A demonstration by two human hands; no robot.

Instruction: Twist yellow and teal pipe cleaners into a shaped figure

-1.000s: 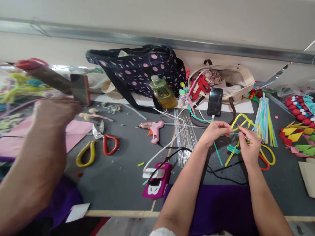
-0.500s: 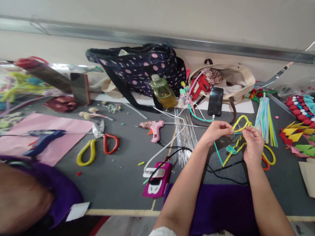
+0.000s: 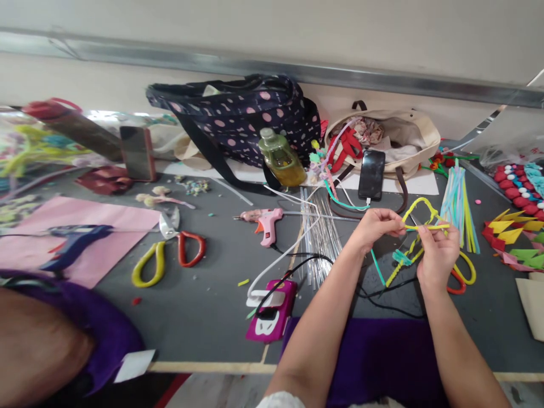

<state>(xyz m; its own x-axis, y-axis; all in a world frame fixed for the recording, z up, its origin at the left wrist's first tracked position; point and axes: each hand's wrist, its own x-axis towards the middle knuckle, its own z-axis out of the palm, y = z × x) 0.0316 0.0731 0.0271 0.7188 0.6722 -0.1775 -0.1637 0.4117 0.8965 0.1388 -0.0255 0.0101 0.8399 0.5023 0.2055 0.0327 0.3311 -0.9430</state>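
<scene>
My left hand (image 3: 380, 224) pinches one end of a yellow pipe cleaner (image 3: 420, 201), which is bent into an open loop above the table. The fingers of my right hand (image 3: 440, 252) are closed on the same pipe cleaner, near a straight length that crosses below the loop. Beneath my hands lies a twisted yellow and turquoise pipe-cleaner piece (image 3: 402, 258), partly hidden. Scissors (image 3: 468, 266) with yellow and red handles rest under my right hand, mostly covered. A bundle of pastel pipe cleaners (image 3: 459, 207) lies just beyond my right hand.
A pink glue gun (image 3: 267, 224), silvery sticks (image 3: 318, 238) and a magenta power strip (image 3: 274, 317) lie to the left, with cables running between. A phone (image 3: 372, 174) leans on a beige bag (image 3: 419, 133). Another person (image 3: 38, 345) is at the left, near second scissors (image 3: 148, 269).
My right hand has shifted slightly, its fingers now along a straight yellow length. The yellow loop has opened wider and rises more. My left hand has stayed nearly in place.
</scene>
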